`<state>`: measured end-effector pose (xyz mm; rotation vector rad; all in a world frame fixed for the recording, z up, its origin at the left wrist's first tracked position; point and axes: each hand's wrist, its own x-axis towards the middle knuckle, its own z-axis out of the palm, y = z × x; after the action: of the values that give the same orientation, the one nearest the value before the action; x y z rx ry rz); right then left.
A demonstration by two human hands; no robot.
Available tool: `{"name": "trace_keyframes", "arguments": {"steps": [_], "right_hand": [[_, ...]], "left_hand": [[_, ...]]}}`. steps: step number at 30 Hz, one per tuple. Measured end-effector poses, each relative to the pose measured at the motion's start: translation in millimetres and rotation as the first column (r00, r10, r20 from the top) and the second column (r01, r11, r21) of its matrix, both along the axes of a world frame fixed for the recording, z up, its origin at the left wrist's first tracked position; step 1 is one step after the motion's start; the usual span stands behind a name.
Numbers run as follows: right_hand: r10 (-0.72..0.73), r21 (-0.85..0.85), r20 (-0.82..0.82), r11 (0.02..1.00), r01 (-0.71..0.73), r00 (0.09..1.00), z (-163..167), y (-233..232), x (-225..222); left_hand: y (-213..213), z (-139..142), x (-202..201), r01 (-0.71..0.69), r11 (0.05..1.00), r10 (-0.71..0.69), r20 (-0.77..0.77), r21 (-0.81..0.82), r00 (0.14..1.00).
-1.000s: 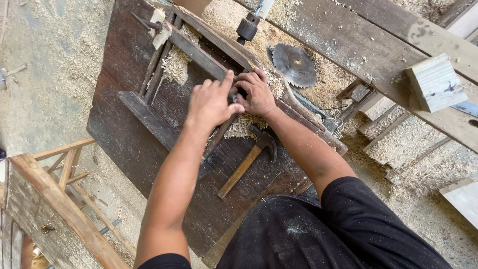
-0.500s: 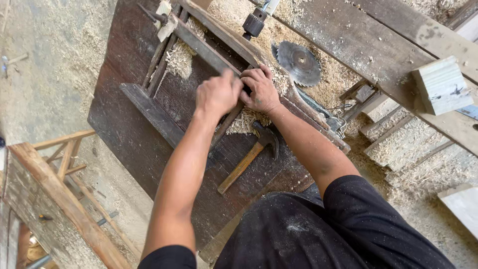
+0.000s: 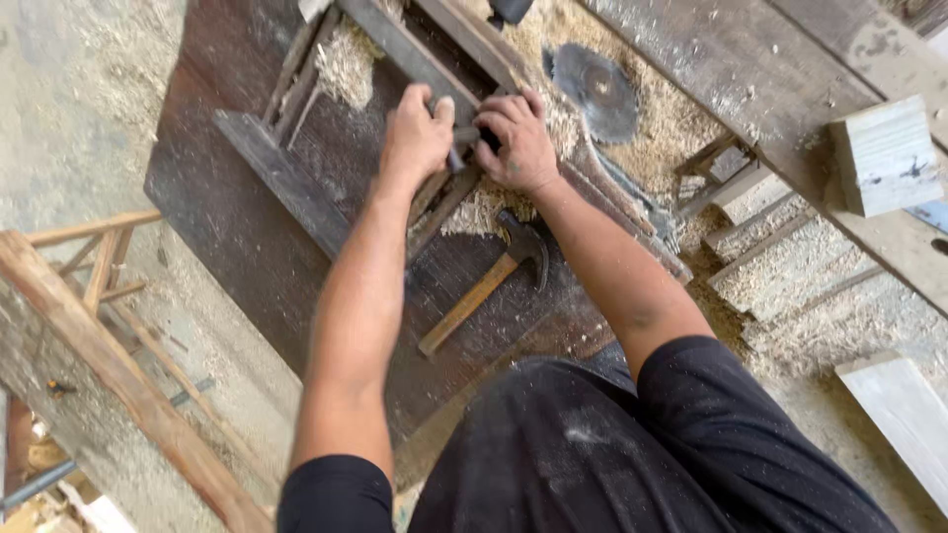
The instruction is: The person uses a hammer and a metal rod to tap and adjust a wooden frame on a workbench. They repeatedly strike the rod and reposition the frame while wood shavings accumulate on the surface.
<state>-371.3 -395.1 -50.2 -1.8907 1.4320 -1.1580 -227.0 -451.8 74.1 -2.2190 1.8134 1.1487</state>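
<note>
Head view: both hands meet on a dark wooden frame (image 3: pixel 395 59) lying on the table (image 3: pixel 227 227), just above the hammer (image 3: pixel 494 281). Left hand (image 3: pixel 417 138) has its fingers curled round a slat; right hand (image 3: pixel 518 138) has its fingers pressed down on a small dark piece between them. Frame looks stiff, rough and fairly light; its long rails offer the best hold. Saw blade (image 3: pixel 595 91) lies beyond the hammer.

A single head-worn camera looks steeply down from close above the person's arms onto the dark wooden worktop (image 3: pixel 247 247), the sawdust-strewn floor at the frame edges.
</note>
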Motion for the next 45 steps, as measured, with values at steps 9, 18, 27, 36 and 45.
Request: {"name": "trace_keyframes", "arguments": {"steps": [9,18,27,36,45], "right_hand": [[-0.026,-0.023,-0.025,0.999,0.025,0.999,0,1,1],[-0.033,-0.06,-0.034,0.998,0.031,0.999,1,-1,2],[-0.036,-0.09,-0.052,0.995,0.031,0.998,-6,0,5],[-0.038,-0.046,-0.099,0.998,0.034,0.994,-6,1,6],[-0.014,-0.018,-0.095,1.0,0.013,0.995,-3,-1,9]], "left_hand": [[14,14,23,0.847,0.0,-0.368,0.788,-0.531,0.494],[5,22,-5,-0.37,0.917,0.392,-0.168,0.146,0.904],[4,19,-14,0.727,0.618,-0.527,0.529,-0.299,0.665],[1,27,12,0.564,0.496,-0.235,0.522,-0.661,0.82],[-11,12,-14,-0.014,1.0,0.013,-0.078,-0.013,0.997]]}}
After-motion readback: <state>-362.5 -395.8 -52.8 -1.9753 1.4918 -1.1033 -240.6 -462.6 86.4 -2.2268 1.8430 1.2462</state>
